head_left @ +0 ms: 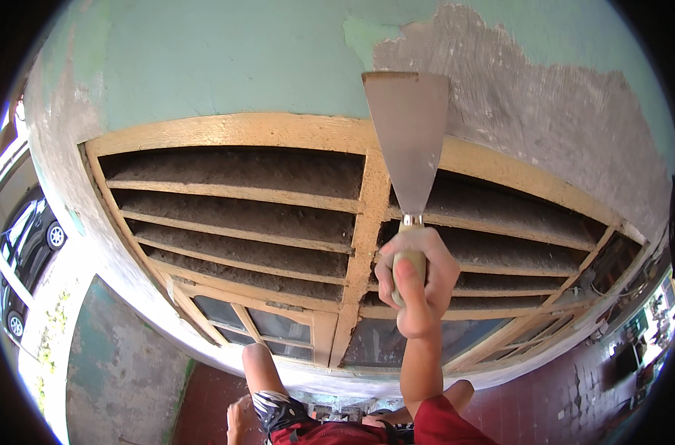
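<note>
In my right hand [419, 278] is a wide paint scraper [409, 133], fingers wrapped round its pale handle and thumb laid along it. Its broad metal blade points up, with a brownish strip along the edge. Behind the blade is a wall with green paint [233, 59] on the left and a scraped grey patch [515, 96] on the right. Whether the edge touches the wall I cannot tell. Low down, my left hand [239, 415] is beside my thigh, away from the wall; its fingers are too small and partly hidden to read.
Below the painted wall is a yellowish wooden frame [363, 237] with dusty louvre slats [241, 200] and glass panes [282, 326] underneath. A low, patchy wall [122, 356] stands at lower left, with a dark car [30, 252] beyond. Reddish floor tiles [545, 408] lie far below.
</note>
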{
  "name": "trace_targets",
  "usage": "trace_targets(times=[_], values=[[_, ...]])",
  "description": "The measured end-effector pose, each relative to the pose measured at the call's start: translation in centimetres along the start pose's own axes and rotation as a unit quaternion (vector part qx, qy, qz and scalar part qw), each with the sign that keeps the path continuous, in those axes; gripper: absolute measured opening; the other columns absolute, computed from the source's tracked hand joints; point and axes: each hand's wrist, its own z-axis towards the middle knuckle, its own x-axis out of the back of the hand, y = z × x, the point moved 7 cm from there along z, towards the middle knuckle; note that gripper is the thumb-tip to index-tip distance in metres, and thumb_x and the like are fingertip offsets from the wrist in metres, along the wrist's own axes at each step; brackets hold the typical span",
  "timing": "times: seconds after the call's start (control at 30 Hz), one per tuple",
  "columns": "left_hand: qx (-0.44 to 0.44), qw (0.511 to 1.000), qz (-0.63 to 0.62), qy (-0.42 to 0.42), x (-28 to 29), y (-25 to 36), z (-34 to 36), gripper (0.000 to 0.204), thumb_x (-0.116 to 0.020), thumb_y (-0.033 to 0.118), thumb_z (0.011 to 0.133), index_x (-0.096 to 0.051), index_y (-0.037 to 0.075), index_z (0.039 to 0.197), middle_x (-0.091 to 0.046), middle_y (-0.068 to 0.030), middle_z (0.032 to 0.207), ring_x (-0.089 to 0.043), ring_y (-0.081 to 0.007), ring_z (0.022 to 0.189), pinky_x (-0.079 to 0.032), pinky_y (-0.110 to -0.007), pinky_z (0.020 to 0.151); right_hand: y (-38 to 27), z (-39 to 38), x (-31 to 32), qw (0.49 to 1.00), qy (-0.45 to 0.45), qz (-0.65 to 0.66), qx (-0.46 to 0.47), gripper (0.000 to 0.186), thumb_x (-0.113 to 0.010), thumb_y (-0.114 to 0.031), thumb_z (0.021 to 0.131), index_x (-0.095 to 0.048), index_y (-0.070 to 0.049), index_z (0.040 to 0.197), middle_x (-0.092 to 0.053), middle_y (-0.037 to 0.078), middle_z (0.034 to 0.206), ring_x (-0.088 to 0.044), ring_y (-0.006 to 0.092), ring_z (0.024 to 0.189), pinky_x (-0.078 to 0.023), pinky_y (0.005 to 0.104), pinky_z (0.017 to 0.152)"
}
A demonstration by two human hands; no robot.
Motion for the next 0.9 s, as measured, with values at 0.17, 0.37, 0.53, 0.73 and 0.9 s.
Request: trace_targets(times=[0.17,0.37,0.53,0.73,0.9], values=[[0.062,0.992,-0.038,-0.098,-6.3,-7.3,-4.7,0.021,-0.055,0.027,0.098,-0.065,0.009,0.104,-0.069,-0.0264,0.089,-0.067,-0.0481,0.086,-0.051,-0.056,0.071,-1.0,3.0,-1.0,1.0,-0.013,-0.005,0.023,0.013,-0.058,-0.014,0.098,-0.064,-0.002,0.101,-0.054,-0.001,0.06,-0.048,0.0038,0.052,-0.035,0.0216,0.049],[0.07,0.988,-0.047,-0.13,-9.4,-10.3,-8.4,0.023,-0.06,0.021,0.095,-0.069,0.004,0.108,-0.07,-0.0265,0.099,-0.067,-0.0463,0.096,-0.054,-0.051,0.079,-1.3,4.4,-2.1,0.999,-0.032,0.009,0.039,0.012,-0.059,-0.013,0.096,-0.064,-0.003,0.102,-0.052,-0.003,0.061,-0.046,0.0022,0.052,-0.033,0.0206,0.049],[0.093,0.985,-0.054,-0.135,-8.7,-10.1,-8.4,0.022,-0.061,0.018,0.092,-0.069,0.002,0.105,-0.07,-0.0271,0.095,-0.068,-0.0461,0.094,-0.054,-0.051,0.078,-1.5,4.3,-1.6,0.999,-0.022,0.013,0.046,0.012,-0.059,-0.012,0.095,-0.064,-0.004,0.102,-0.053,-0.002,0.063,-0.046,0.0026,0.052,-0.033,0.0204,0.05],[0.094,0.988,-0.044,-0.114,-7.6,-9.2,-7.8,0.021,-0.062,0.015,0.088,-0.07,0.0,0.1,-0.07,-0.0277,0.091,-0.069,-0.0457,0.091,-0.055,-0.051,0.076,-1.6,2.7,-0.4,0.999,0.016,0.002,0.047,0.013,-0.059,-0.012,0.095,-0.064,-0.003,0.102,-0.054,-0.002,0.062,-0.047,0.0032,0.052,-0.033,0.0211,0.049],[0.1,0.987,0.003,-0.123,-7.2,-8.3,-6.0,0.024,-0.065,0.021,0.086,-0.071,0.002,0.1,-0.07,-0.0295,0.088,-0.069,-0.0473,0.09,-0.054,-0.055,0.076,-2.5,3.5,-0.7,0.999,0.013,-0.01,0.036,0.012,-0.06,-0.013,0.096,-0.064,-0.004,0.102,-0.052,-0.002,0.061,-0.046,0.0038,0.052,-0.033,0.0219,0.05]])
